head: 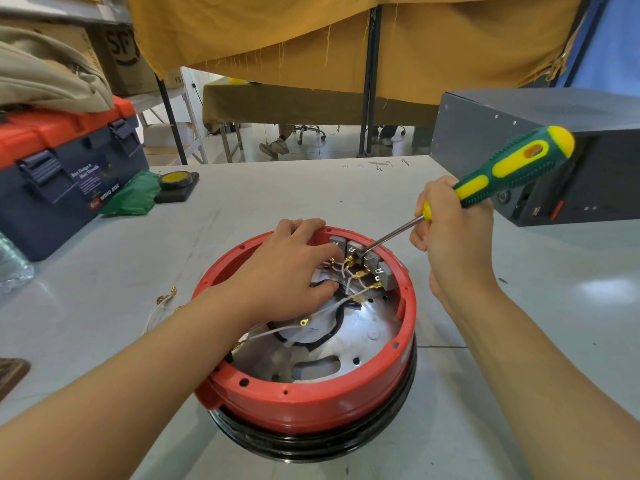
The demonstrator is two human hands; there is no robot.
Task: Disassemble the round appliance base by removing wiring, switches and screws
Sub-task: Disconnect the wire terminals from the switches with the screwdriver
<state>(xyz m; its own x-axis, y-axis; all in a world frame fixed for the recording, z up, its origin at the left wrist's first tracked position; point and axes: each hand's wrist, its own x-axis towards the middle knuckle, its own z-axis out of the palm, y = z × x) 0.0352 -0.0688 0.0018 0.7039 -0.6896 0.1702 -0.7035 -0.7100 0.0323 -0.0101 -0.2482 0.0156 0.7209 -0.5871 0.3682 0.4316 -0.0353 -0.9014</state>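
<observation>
On the grey tabletop (242, 202), close to the person, sits the round appliance base (311, 407), red rim up over a black lower ring. Of the two hands, the left hand (287, 268) reaches inside, fingers curled down among the white wires (349, 282) near the grey switches (372, 261) at the far wall. The right hand (450, 233) grips a green-and-yellow screwdriver (512, 168), its tip at the switches. A toolbox (65, 174) stands far left.
</observation>
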